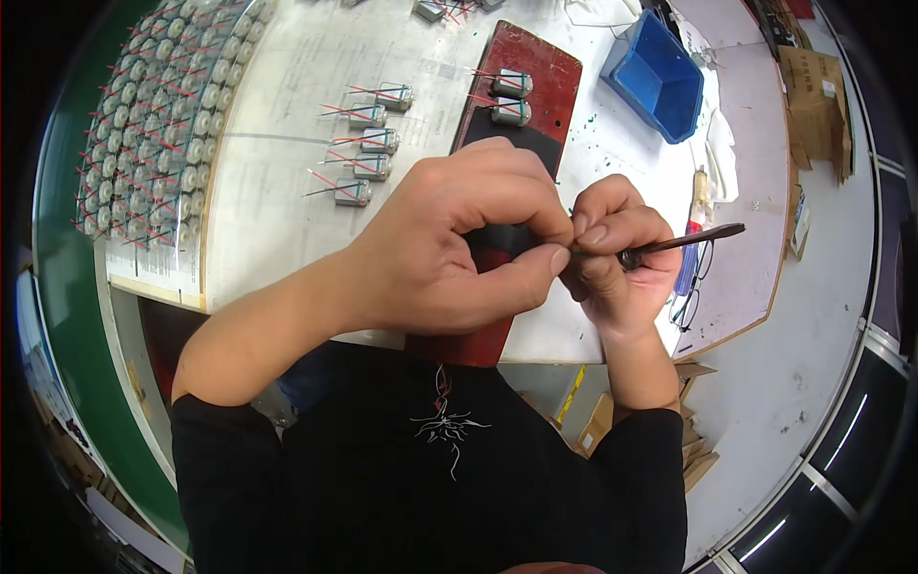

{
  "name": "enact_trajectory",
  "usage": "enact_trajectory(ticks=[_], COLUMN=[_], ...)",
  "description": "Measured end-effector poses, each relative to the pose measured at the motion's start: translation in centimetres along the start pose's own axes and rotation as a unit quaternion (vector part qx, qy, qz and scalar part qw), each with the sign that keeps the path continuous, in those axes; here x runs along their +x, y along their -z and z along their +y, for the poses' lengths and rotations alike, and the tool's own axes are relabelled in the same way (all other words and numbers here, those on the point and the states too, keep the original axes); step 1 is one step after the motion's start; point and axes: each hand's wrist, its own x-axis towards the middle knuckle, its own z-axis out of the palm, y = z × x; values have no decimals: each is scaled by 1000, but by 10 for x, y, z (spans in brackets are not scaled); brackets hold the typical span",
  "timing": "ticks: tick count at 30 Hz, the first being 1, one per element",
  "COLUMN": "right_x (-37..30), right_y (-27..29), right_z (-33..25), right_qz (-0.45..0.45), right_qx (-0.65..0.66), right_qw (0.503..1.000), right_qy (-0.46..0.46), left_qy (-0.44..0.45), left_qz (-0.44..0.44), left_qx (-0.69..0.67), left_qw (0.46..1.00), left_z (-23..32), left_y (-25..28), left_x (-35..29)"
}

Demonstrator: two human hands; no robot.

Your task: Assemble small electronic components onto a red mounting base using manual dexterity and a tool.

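Observation:
My left hand point(478, 225) is closed in a pinch, thumb and forefinger pressed together at the fingertips of my right hand point(622, 253). Whatever lies between the left fingertips is too small and covered to make out. My right hand is closed around a slim dark tool point(703, 236), perhaps tweezers, whose flattened end sticks out to the right; its other end is hidden by fingers. Both hands are above a red board point(540, 62) with a black pad point(535, 143). Two small motors point(512, 112) with red and dark wires lie on the board's far part.
Left of the board lies a row of several wired motors point(368, 167). A clear tray packed with motors point(158, 124) covers the table's far left. At the back right stands a blue bin point(660, 91), with green scraps point(591, 124) beside it. Eyeglasses point(703, 277) lie near the right edge.

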Motion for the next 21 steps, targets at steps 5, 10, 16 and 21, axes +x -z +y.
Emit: enact_trajectory(ticks=[5, 10, 16, 21], right_x=[1, 3, 9, 17], right_y=[-5, -3, 5, 28], right_z=[2, 7, 3, -11], right_qz=[11, 11, 26, 71], right_qx=[25, 7, 14, -78], right_qw=[1000, 999, 999, 992], right_qy=[-3, 33, 18, -70], left_qy=[20, 27, -2, 6], left_qz=[-14, -26, -11, -2], left_qx=[-23, -22, 83, 290], left_qw=[999, 999, 996, 957], left_z=[4, 4, -1, -8], left_y=[1, 4, 2, -3], left_x=[0, 1, 5, 3])
